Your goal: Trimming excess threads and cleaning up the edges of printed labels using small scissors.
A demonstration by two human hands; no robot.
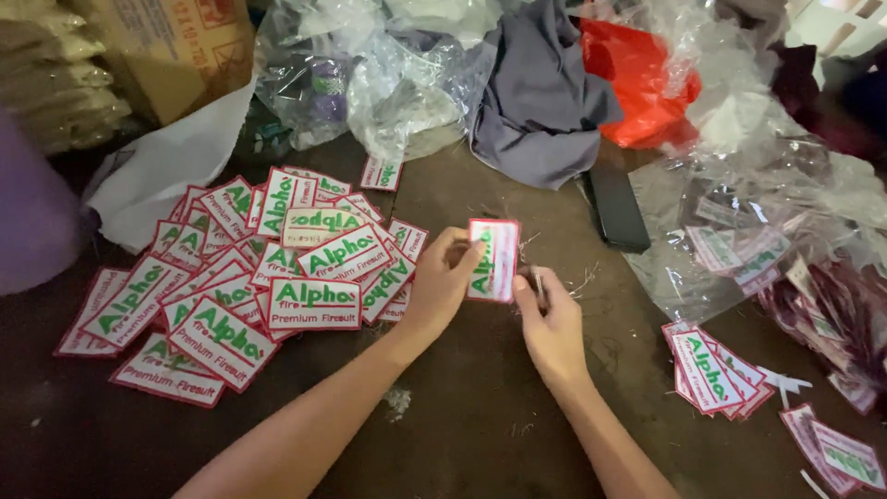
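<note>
My left hand (442, 282) holds a white embroidered patch (493, 260) with a red border and green lettering, upright above the dark table. My right hand (552, 323) is at the patch's lower right edge, its fingers closed on a small metal tool (538, 280) that is mostly hidden; what kind of tool it is cannot be told. Loose thread bits (577, 282) lie just beside the hands.
A spread pile of the same patches (240, 277) lies to the left. A smaller stack (713, 374) sits at the right, with more patches in clear plastic bags (758, 240). A black flat object (617, 208), grey cloth (540, 102), red bag (642, 83) and cardboard box (176, 51) lie behind.
</note>
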